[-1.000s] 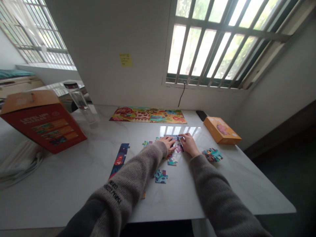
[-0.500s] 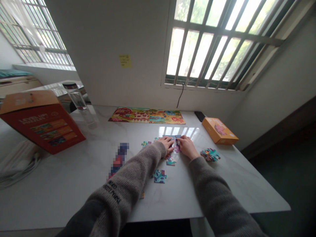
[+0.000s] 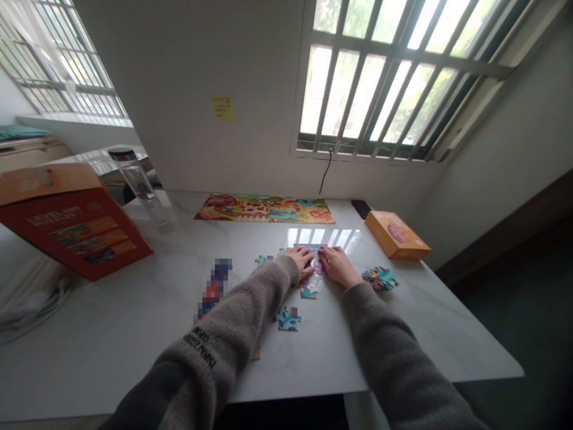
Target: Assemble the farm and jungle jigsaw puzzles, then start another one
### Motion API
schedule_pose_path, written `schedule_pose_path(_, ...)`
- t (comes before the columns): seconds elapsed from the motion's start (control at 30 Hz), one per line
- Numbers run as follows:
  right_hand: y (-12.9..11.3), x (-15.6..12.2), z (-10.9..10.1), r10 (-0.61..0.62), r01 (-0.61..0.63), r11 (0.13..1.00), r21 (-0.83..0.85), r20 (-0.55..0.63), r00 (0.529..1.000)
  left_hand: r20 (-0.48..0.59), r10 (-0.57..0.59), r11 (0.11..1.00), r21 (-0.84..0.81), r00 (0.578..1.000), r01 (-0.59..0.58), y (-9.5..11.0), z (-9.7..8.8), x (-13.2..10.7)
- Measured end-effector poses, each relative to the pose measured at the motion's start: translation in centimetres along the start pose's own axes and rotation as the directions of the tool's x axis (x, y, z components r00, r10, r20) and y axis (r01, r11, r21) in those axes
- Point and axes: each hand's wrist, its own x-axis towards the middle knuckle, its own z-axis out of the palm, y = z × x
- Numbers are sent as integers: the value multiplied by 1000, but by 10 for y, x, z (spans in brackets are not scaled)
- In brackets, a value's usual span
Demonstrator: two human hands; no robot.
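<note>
My left hand (image 3: 299, 261) lies palm down with fingers stretched over joined puzzle pieces. Beyond the fingertips of both hands shows a blue strip of the puzzle (image 3: 308, 245). My right hand (image 3: 338, 266) has its fingers bent and together at the right end of that strip, on a puzzle piece mostly hidden under them. Between the hands a pink-purple piece (image 3: 319, 267) shows. Nearer me lie a teal and white piece (image 3: 308, 290) and a teal leaf-patterned piece (image 3: 289, 319). A green piece (image 3: 263, 259) sits left of my left hand.
A pile of loose pieces (image 3: 380, 279) lies right of my right wrist. Behind it stands an orange box (image 3: 397, 235) near a black phone (image 3: 360, 209). A finished long puzzle (image 3: 264, 209) lies along the wall. At left are a red-orange box (image 3: 80, 227) and a glass bottle (image 3: 136, 179).
My right hand's fingers have shifted slightly and now cover more of the strip's right end. The left hand stays in place. The whole view has moved a little.
</note>
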Motion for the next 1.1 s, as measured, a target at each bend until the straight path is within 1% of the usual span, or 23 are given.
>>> schedule_pose_path(0.2,-2,-7,-4,-3,4,999,54,-9,1000,-22,15,1000,1,1000,-15,-3,2,1)
schedule_pose_path(0.33,-2,-11,-7,21,-17,992,124,-26,999,-34,58,998,22,998,-58,-8,2,1)
schedule_pose_path(0.43,-3,-12,-7,40,-33,983,182,-34,999,-43,69,997,34,997,-68,-15,1,-4)
schedule_pose_path(0.63,-8,-16,-5,26,-14,960,280,-40,999,-52,40,999,21,998,-39,-21,-1,-18)
schedule_pose_path(0.7,-7,-20,-7,56,-43,962,271,-41,998,-47,33,999,17,998,-32,-21,-2,-19)
schedule_pose_path(0.83,-1,-32,-14,133,-128,974,185,-11,991,-31,10,1000,15,999,-9,-18,-6,-14)
schedule_pose_path(0.93,1,-38,-18,118,-124,983,139,49,992,-33,-25,999,21,999,26,-12,-9,-8)
schedule_pose_path(1.0,1,-39,-20,113,-123,986,111,88,990,-49,-44,997,59,998,47,-7,-9,-4)
schedule_pose_path(1.1,1,-37,-22,122,-133,986,97,111,986,-58,-66,992,102,996,71,2,-11,-1)
